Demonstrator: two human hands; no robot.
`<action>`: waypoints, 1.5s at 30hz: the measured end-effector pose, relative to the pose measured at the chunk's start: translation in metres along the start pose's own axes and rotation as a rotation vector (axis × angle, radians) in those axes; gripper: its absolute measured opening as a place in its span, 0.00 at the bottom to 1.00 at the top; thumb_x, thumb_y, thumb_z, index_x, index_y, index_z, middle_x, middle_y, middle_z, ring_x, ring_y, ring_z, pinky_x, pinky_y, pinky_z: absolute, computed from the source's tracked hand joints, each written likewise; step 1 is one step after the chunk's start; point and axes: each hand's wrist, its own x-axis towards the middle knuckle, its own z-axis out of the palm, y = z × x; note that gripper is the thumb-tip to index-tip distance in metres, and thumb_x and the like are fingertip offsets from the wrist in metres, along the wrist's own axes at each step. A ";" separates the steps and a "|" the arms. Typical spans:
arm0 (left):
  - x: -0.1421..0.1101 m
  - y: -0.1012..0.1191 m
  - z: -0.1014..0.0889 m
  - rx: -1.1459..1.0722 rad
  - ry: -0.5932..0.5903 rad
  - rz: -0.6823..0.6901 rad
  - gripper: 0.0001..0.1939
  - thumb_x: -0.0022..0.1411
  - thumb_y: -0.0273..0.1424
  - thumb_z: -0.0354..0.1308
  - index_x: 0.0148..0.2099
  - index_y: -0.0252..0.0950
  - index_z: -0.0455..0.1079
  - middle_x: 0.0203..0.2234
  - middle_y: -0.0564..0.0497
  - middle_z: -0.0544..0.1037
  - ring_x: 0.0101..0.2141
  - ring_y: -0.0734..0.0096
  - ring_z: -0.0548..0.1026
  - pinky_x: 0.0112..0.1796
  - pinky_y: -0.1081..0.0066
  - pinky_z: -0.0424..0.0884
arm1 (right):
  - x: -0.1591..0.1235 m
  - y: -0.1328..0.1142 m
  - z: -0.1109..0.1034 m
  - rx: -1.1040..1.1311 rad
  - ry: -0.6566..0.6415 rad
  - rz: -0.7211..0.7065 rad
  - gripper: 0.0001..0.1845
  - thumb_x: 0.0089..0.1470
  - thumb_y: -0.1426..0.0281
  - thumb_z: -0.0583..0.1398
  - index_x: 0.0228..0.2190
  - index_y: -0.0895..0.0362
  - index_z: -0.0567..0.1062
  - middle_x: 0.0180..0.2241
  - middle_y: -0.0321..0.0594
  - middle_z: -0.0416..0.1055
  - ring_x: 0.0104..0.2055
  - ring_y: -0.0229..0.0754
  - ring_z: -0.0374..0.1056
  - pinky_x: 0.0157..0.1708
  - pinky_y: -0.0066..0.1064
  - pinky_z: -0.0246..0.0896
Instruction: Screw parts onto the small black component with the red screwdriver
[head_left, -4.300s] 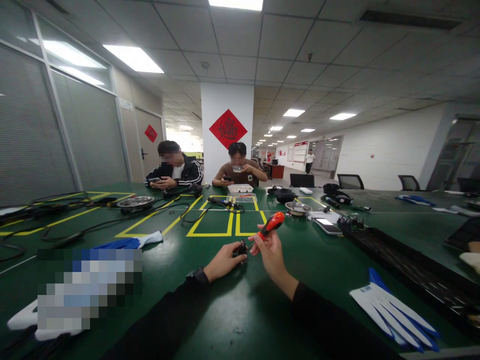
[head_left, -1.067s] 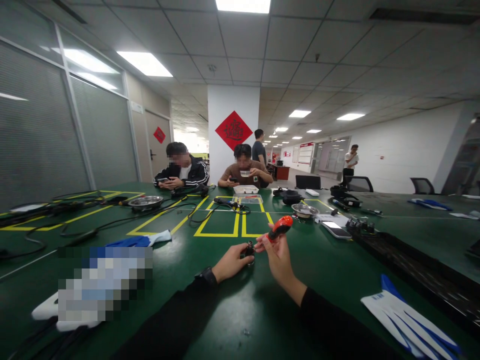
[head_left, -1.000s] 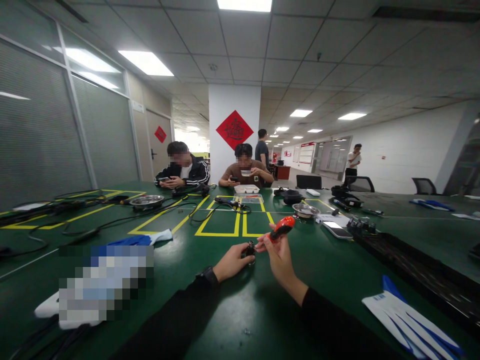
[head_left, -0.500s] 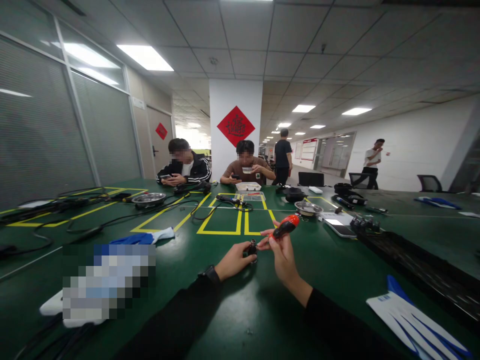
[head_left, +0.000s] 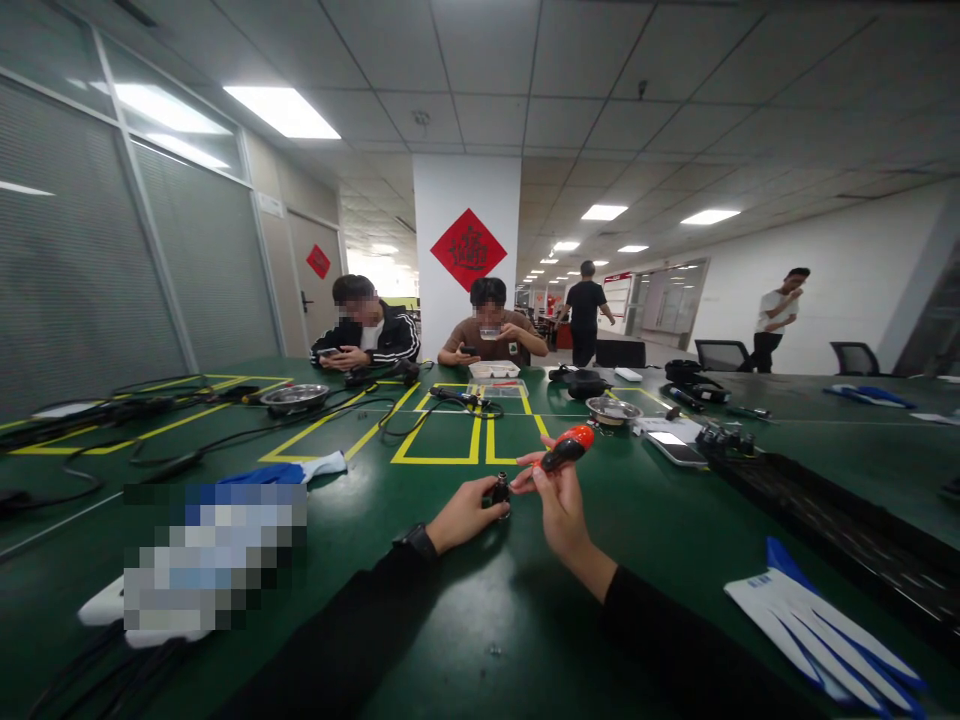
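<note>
Long black sleeves on both arms, black wristwatch (head_left: 415, 540) on left wrist.

2 metal bowls (head_left: 294, 397) (head_left: 613, 409), 1 screwdriver (head_left: 564, 447), 1 phone (head_left: 677, 449), 4 ppl (head_left: 491, 335).

Red-handled screwdriver (head_left: 561, 451) tilted, tip at small black part (head_left: 500, 491) (above green table)

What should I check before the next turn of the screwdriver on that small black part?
1. Left hand grips the small black part: ok.
2. Right hand holds the screwdriver: ok.
3. Tip seated in the part: cannot tell, too small.
4. Part steadied near the green table: ok.
5. Bare table around the hands, glove well aside: ok.
</note>
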 end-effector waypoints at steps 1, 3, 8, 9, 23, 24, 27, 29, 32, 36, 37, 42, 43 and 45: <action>0.000 0.001 0.000 -0.001 0.000 -0.002 0.12 0.54 0.33 0.54 0.40 0.33 0.69 0.33 0.50 0.75 0.33 0.68 0.71 0.36 0.72 0.65 | 0.000 0.000 0.000 -0.002 -0.004 0.000 0.22 0.56 0.69 0.52 0.52 0.52 0.55 0.39 0.40 0.67 0.31 0.37 0.68 0.31 0.34 0.69; -0.001 0.002 -0.001 -0.002 0.000 -0.009 0.12 0.54 0.33 0.54 0.40 0.33 0.69 0.32 0.50 0.75 0.32 0.69 0.71 0.35 0.73 0.64 | 0.000 0.000 0.001 -0.005 -0.013 0.003 0.22 0.56 0.69 0.52 0.52 0.52 0.55 0.39 0.41 0.67 0.31 0.37 0.68 0.31 0.35 0.69; 0.000 0.006 -0.002 0.004 0.001 -0.014 0.10 0.55 0.32 0.54 0.38 0.33 0.69 0.30 0.51 0.75 0.31 0.70 0.70 0.32 0.74 0.63 | 0.000 0.000 0.001 -0.032 -0.021 0.016 0.21 0.56 0.69 0.53 0.51 0.53 0.56 0.39 0.41 0.67 0.32 0.38 0.69 0.32 0.36 0.69; 0.000 0.007 -0.002 0.000 -0.001 -0.011 0.10 0.55 0.32 0.54 0.39 0.33 0.69 0.30 0.51 0.75 0.31 0.70 0.70 0.32 0.74 0.63 | 0.000 0.000 0.001 -0.045 -0.024 0.022 0.21 0.55 0.68 0.53 0.51 0.53 0.56 0.39 0.42 0.68 0.31 0.39 0.69 0.32 0.36 0.69; -0.003 0.017 -0.006 0.026 0.041 -0.026 0.09 0.55 0.31 0.53 0.38 0.34 0.69 0.31 0.51 0.75 0.32 0.69 0.70 0.35 0.74 0.63 | 0.005 -0.004 -0.007 0.012 -0.052 0.099 0.18 0.55 0.70 0.52 0.48 0.54 0.57 0.34 0.38 0.69 0.29 0.39 0.69 0.30 0.35 0.68; -0.003 0.018 -0.006 0.024 0.049 -0.031 0.09 0.55 0.32 0.53 0.38 0.34 0.69 0.31 0.51 0.75 0.32 0.69 0.70 0.35 0.73 0.63 | 0.005 -0.004 -0.007 0.017 -0.066 0.091 0.19 0.55 0.70 0.52 0.49 0.53 0.56 0.35 0.39 0.69 0.30 0.39 0.69 0.31 0.36 0.68; -0.003 0.020 -0.006 0.018 0.076 -0.055 0.10 0.55 0.32 0.53 0.38 0.34 0.69 0.32 0.50 0.75 0.33 0.68 0.70 0.35 0.73 0.63 | 0.003 -0.004 -0.007 0.014 -0.089 0.058 0.22 0.54 0.71 0.52 0.50 0.53 0.55 0.38 0.40 0.68 0.31 0.40 0.69 0.33 0.38 0.68; -0.003 0.019 -0.004 0.016 0.084 -0.070 0.10 0.55 0.32 0.53 0.39 0.34 0.69 0.32 0.50 0.75 0.33 0.67 0.70 0.36 0.72 0.63 | 0.003 -0.003 -0.006 -0.001 -0.076 0.045 0.22 0.54 0.70 0.52 0.51 0.53 0.55 0.39 0.41 0.67 0.31 0.40 0.69 0.33 0.39 0.68; -0.003 0.017 -0.002 0.024 0.075 -0.077 0.10 0.54 0.32 0.53 0.38 0.34 0.69 0.31 0.50 0.75 0.33 0.67 0.70 0.36 0.72 0.64 | 0.005 -0.002 -0.003 -0.006 -0.047 0.051 0.22 0.55 0.69 0.53 0.51 0.53 0.55 0.40 0.42 0.67 0.31 0.40 0.69 0.32 0.37 0.68; -0.004 0.014 -0.001 0.031 0.061 -0.043 0.09 0.54 0.32 0.53 0.36 0.33 0.69 0.31 0.50 0.75 0.32 0.68 0.70 0.35 0.72 0.64 | 0.007 -0.003 -0.001 0.013 -0.025 0.069 0.23 0.55 0.68 0.54 0.51 0.53 0.55 0.38 0.41 0.68 0.31 0.38 0.69 0.32 0.36 0.69; -0.004 0.013 -0.001 0.030 0.056 -0.034 0.09 0.55 0.32 0.53 0.37 0.34 0.69 0.31 0.50 0.75 0.32 0.68 0.70 0.35 0.73 0.64 | 0.006 -0.003 -0.001 0.017 -0.026 0.064 0.23 0.55 0.68 0.53 0.52 0.53 0.54 0.38 0.41 0.68 0.30 0.38 0.69 0.32 0.36 0.69; -0.002 0.010 -0.003 0.049 0.029 -0.013 0.10 0.55 0.32 0.53 0.38 0.33 0.69 0.31 0.51 0.75 0.31 0.69 0.70 0.34 0.73 0.64 | 0.005 -0.005 -0.002 0.013 -0.048 0.024 0.25 0.56 0.68 0.52 0.54 0.52 0.51 0.40 0.41 0.67 0.31 0.38 0.69 0.32 0.36 0.70; -0.002 0.010 -0.004 0.053 0.024 -0.009 0.10 0.54 0.32 0.54 0.38 0.33 0.69 0.31 0.50 0.74 0.31 0.69 0.70 0.34 0.73 0.64 | 0.005 -0.005 -0.001 0.007 -0.044 0.021 0.25 0.56 0.68 0.52 0.54 0.51 0.51 0.40 0.41 0.67 0.31 0.37 0.69 0.32 0.36 0.70; -0.001 0.009 -0.004 0.055 0.011 0.001 0.10 0.54 0.32 0.54 0.38 0.33 0.69 0.31 0.50 0.74 0.31 0.69 0.70 0.34 0.73 0.64 | 0.005 -0.005 -0.001 -0.007 -0.035 0.021 0.26 0.56 0.68 0.52 0.54 0.51 0.50 0.41 0.41 0.67 0.31 0.37 0.69 0.32 0.36 0.70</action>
